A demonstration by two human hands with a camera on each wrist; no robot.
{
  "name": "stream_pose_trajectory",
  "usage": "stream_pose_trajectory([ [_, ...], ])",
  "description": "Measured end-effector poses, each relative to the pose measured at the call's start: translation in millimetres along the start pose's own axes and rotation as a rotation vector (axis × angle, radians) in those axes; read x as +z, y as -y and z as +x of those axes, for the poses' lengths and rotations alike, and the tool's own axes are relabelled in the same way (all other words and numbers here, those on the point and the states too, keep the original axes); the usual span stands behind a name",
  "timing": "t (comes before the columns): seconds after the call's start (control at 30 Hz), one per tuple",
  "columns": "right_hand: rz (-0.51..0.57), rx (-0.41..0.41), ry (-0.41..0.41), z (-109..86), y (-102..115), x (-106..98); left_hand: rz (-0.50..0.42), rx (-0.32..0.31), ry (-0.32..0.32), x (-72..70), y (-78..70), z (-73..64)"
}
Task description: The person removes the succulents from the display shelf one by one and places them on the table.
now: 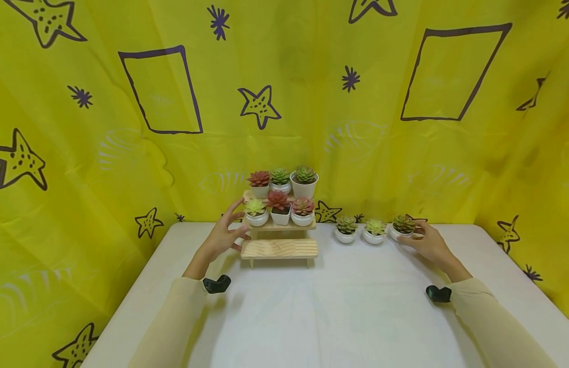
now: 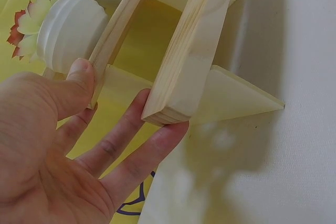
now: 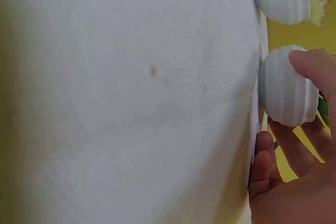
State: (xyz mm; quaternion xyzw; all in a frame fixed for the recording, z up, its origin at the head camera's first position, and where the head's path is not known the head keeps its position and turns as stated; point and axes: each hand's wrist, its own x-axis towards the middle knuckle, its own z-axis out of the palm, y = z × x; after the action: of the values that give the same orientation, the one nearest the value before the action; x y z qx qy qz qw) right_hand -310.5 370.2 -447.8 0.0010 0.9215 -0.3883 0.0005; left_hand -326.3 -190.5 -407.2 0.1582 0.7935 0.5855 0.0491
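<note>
A tiered wooden plant stand [image 1: 279,248] stands on the table. My left hand [image 1: 226,233] holds its left side; in the left wrist view the thumb [image 2: 81,72] lies on a shelf's end and other fingertips touch the shelf below. Potted succulents sit on the two upper tiers: a red one [image 1: 259,180], a green one [image 1: 280,177] and a larger green one [image 1: 305,176] on top, with a yellow-green one [image 1: 255,207], a dark red one [image 1: 279,201] and a pink one [image 1: 303,207] below. My right hand [image 1: 428,245] grips a potted succulent [image 3: 289,87] by its ribbed white pot.
Two more succulents in round white pots, a green one [image 1: 346,229] and a pale yellow-green one [image 1: 374,231], stand between the stand and my right hand. The white table [image 1: 330,306] ends at a yellow curtain [image 1: 293,61] printed with stars and fish.
</note>
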Motion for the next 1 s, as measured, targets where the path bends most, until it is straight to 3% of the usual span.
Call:
stream_pose_trajectory([
  [0.63, 0.039, -0.006, 0.02, 3.5, -5, 1, -0.008, -0.002, 0.003, 0.3, -1.2, -2.1],
  [1.0, -0.011, -0.036, 0.08, 0.6, 3, -16, -0.007, 0.006, 0.003, 0.1, 1.0, -1.1],
])
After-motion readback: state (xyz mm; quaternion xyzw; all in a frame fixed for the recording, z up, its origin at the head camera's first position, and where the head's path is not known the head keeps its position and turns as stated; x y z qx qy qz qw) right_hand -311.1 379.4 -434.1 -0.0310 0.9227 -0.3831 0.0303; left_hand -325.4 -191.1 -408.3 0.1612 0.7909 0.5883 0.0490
